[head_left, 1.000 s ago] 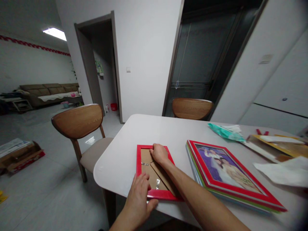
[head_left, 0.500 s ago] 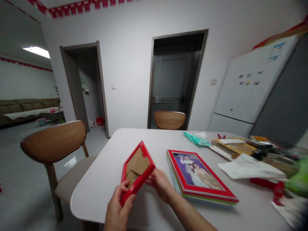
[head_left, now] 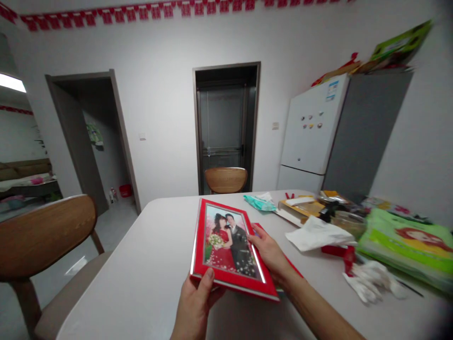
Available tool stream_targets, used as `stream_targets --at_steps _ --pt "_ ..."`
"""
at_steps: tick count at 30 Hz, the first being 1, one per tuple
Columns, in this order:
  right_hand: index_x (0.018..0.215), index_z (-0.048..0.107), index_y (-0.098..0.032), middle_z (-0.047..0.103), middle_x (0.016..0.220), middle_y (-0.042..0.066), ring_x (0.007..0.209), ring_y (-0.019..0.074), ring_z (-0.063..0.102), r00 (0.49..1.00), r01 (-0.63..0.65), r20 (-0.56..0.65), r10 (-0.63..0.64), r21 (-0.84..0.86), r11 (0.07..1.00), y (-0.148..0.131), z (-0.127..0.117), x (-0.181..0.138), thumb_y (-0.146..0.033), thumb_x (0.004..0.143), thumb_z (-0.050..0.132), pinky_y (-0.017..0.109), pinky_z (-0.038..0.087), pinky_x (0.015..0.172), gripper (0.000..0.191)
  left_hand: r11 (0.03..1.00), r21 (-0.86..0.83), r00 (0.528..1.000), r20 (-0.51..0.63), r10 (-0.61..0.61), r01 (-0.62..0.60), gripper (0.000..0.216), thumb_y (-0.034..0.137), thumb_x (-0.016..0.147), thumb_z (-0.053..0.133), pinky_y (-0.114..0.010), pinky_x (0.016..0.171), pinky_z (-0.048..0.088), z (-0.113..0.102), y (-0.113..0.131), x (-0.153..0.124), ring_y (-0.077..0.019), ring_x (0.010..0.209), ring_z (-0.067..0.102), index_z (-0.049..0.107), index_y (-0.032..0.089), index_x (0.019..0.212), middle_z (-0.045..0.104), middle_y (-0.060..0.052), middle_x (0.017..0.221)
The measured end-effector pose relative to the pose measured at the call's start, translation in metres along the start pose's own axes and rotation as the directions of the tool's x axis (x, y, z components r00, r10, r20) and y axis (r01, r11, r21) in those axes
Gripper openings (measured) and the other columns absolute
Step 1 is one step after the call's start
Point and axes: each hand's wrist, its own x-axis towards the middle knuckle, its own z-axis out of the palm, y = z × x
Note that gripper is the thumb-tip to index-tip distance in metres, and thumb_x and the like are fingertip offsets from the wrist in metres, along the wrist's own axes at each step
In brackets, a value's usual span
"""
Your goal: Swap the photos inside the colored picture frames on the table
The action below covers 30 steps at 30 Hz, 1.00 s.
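A red picture frame point(head_left: 200, 236) is held up over the table, tilted, its front with a photo of a couple turned toward me. My left hand point(head_left: 198, 297) grips its lower left corner, thumb on the front and fingers beneath. At its right edge, my right hand point(head_left: 267, 248) closes round the frame with the thumb on the front border. Behind the held frame and my right hand, a stack of picture frames point(head_left: 293, 267) lies on the white table point(head_left: 155, 245), mostly hidden; only bits of the red top one show.
To the right lie a teal packet point(head_left: 260, 203), a white paper sheet point(head_left: 318, 232), white gloves point(head_left: 375, 278) and a bright green package point(head_left: 406, 241). Wooden chairs stand at the left point(head_left: 46, 241) and far side point(head_left: 226, 179). A fridge point(head_left: 307, 132) is behind on the right.
The held frame has been turned over from its brown back to its photo side and moved right, now in front of the stack. My view has swung to the right.
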Motion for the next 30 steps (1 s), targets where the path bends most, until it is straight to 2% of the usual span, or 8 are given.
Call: stream_targets --at_steps 2,6,12,15,18,21,24,30 --pt "0.114 0.043 -0.019 0.067 0.066 0.001 0.049 0.0171 0.061 1.0 -0.003 0.012 0.004 -0.141 0.99 -0.015 -0.032 0.017 -0.021 0.065 0.054 0.028 0.048 0.048 0.05 0.999 0.034 0.997 0.065 -0.037 0.035 0.037 0.039 0.066 0.061 -0.033 0.076 0.044 0.008 -0.014 0.014 -0.023 0.085 0.059 0.055 0.012 0.093 0.064 -0.01 0.092" --pt "0.108 0.05 -0.017 0.068 0.067 0.002 0.052 0.0178 0.061 0.999 -0.003 0.041 0.019 -0.348 0.937 -0.022 -0.078 0.047 -0.021 0.062 0.057 0.027 0.048 0.049 0.046 0.972 0.232 0.998 0.02 -0.054 0.048 0.035 0.038 0.061 0.063 -0.029 0.07 0.045 0.016 -0.049 0.039 -0.0201 0.075 0.06 0.057 0.012 0.083 0.066 -0.009 0.078" --pt "0.102 0.057 -0.016 0.067 0.087 0.006 0.072 0.0203 0.062 0.999 0.037 0.032 -0.024 -0.505 0.863 -0.006 -0.105 0.064 -0.03 0.06 0.061 0.028 0.049 0.063 0.044 0.914 0.403 0.998 -0.064 -0.03 0.053 0.036 0.032 0.06 0.062 -0.026 0.061 0.043 0.011 -0.077 0.057 -0.0185 0.066 0.058 0.055 0.011 0.088 0.061 -0.004 0.065" --pt "0.102 0.057 -0.016 0.064 0.096 0.009 0.081 0.0209 0.061 0.999 -0.02 -0.049 -0.007 -0.514 0.857 -0.001 -0.115 0.051 -0.032 0.061 0.061 0.028 0.048 0.067 0.045 0.882 0.466 0.995 -0.099 -0.025 0.069 0.04 0.031 0.06 0.062 -0.027 0.07 0.042 0.002 -0.081 0.057 -0.0211 0.078 0.057 0.055 0.009 0.093 0.062 -0.01 0.081" --pt "0.104 0.055 -0.017 0.063 0.097 0.011 0.08 0.0211 0.061 0.987 -0.157 -0.081 0.136 -0.388 0.908 0.003 -0.119 0.025 -0.036 0.066 0.055 0.031 0.048 0.068 0.043 0.878 0.466 0.993 -0.086 -0.078 0.109 0.056 0.035 0.062 0.061 -0.029 0.084 0.037 -0.005 -0.087 0.051 -0.0245 0.105 0.047 0.047 0.008 0.109 0.052 -0.017 0.113" --pt "0.108 0.052 -0.02 0.066 0.091 0.008 0.072 0.0214 0.063 0.978 -0.199 0.01 0.207 -0.237 0.951 0.012 -0.108 0.005 -0.032 0.068 0.052 0.035 0.049 0.066 0.042 0.903 0.422 0.995 0.017 -0.095 0.08 0.06 0.033 0.063 0.061 -0.028 0.088 0.035 -0.007 -0.092 0.042 -0.0239 0.111 0.043 0.042 0.011 0.116 0.047 -0.014 0.121" --pt "0.106 0.052 -0.019 0.068 0.082 0.006 0.064 0.0211 0.063 0.983 -0.18 0.009 0.185 -0.202 0.963 0.024 -0.08 0.003 -0.025 0.065 0.052 0.035 0.049 0.062 0.042 0.9 0.436 1.0 0.011 -0.026 0.019 0.058 0.021 0.06 0.061 -0.027 0.088 0.036 -0.013 -0.087 0.042 -0.0228 0.105 0.048 0.043 0.015 0.115 0.055 -0.009 0.114" --pt "0.103 0.05 -0.019 0.067 0.072 0.002 0.058 0.0194 0.062 0.982 -0.112 0.138 0.133 -0.148 0.983 0.058 -0.002 0.041 -0.02 0.062 0.048 0.032 0.048 0.055 0.041 0.853 0.521 0.992 -0.09 0.087 -0.027 0.057 0.003 0.056 0.047 -0.025 0.082 0.039 -0.075 -0.054 0.071 -0.0197 0.095 0.055 0.044 0.015 0.112 0.062 -0.005 0.102"
